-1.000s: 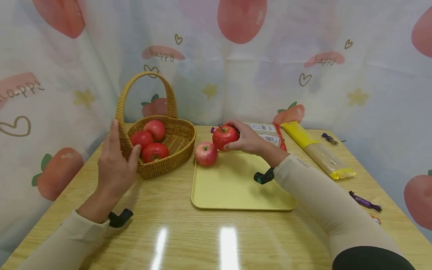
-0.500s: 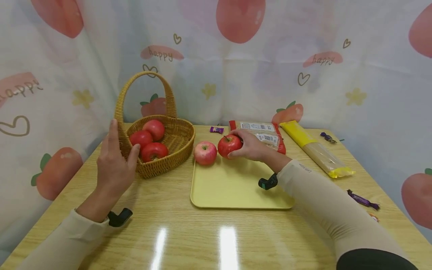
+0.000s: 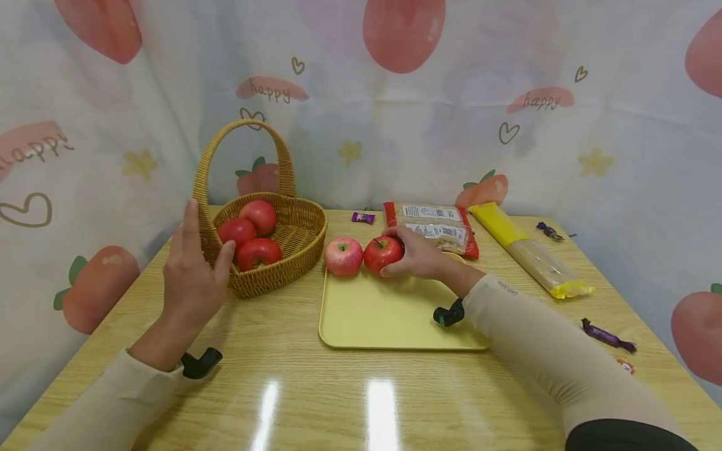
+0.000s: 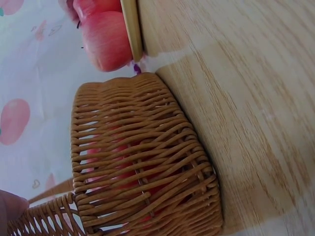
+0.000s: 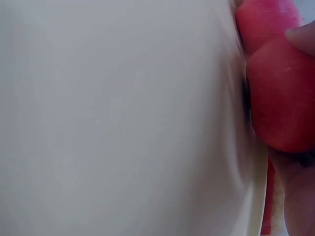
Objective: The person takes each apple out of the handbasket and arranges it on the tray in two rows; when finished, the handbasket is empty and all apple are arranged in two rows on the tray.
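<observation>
My right hand (image 3: 420, 254) grips a red apple (image 3: 379, 255) by its right side, low over the back of the yellow tray (image 3: 389, 322). A paler apple (image 3: 343, 257) sits just left of it, at the tray's back left corner. In the right wrist view the gripped red apple (image 5: 283, 101) is close against the tray surface, and a thumb overlaps its upper side. My left hand (image 3: 194, 279) is upright with straight fingers at the near-left side of the wicker basket (image 3: 293, 266), beside its handle base. Three red apples (image 3: 258, 254) lie inside the basket.
Behind the tray lies a clear bag with red edges (image 3: 431, 225), and a purple-wrapped candy (image 3: 363, 217) is left of it. A long yellow-ended pack (image 3: 530, 250) lies at the right. More wrapped candies (image 3: 608, 336) lie along the table's right side.
My right hand has lowered the red apple toward the tray and slightly right, beside the paler apple. The purple candy and bag came into fuller view. My left hand has stayed put.
</observation>
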